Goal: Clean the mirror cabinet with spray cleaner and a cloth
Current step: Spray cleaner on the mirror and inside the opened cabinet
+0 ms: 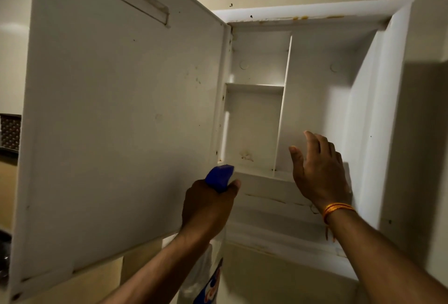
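Observation:
The white mirror cabinet (315, 16) hangs on the wall with its door (116, 119) swung wide to the left, showing the door's plain white back. Inside are a vertical divider and a small shelf, with brownish stains on the floor of the left compartment. My left hand (207, 209) grips a clear spray bottle (206, 277) by its blue trigger head (221, 177), nozzle pointed at the cabinet's lower left. My right hand (320, 172) is raised with fingers spread and relaxed, in front of the right compartment's lower part. No cloth is in view.
Beige wall surrounds the cabinet. A dark perforated object (9, 131) sits at the far left behind the door. A white ledge (286, 231) runs below the compartments, with scuff marks on it.

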Action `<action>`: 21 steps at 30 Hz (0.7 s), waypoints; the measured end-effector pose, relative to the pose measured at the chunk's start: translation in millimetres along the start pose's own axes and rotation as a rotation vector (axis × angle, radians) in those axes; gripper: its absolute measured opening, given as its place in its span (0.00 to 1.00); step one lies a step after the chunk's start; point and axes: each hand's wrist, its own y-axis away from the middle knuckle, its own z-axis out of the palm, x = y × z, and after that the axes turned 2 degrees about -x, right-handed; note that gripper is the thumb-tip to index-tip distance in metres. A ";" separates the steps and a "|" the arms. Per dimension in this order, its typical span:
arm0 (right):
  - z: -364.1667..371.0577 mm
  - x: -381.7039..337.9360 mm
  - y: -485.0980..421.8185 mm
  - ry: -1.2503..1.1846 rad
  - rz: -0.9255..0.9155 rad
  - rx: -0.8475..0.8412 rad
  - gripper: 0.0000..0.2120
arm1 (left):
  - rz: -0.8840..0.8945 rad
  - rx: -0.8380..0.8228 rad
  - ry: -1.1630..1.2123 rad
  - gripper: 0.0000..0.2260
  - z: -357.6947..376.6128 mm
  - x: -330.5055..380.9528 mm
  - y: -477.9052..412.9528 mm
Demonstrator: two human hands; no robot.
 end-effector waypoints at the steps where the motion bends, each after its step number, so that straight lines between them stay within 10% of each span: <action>1: 0.3 -0.2 0.4 0.001 0.001 0.001 0.28 | -0.005 -0.015 0.015 0.14 0.7 -1.0 0.7; 21: 0.6 1.5 0.7 -0.074 -0.002 -0.061 0.30 | -0.087 0.004 0.021 0.15 8.8 -52.8 19.1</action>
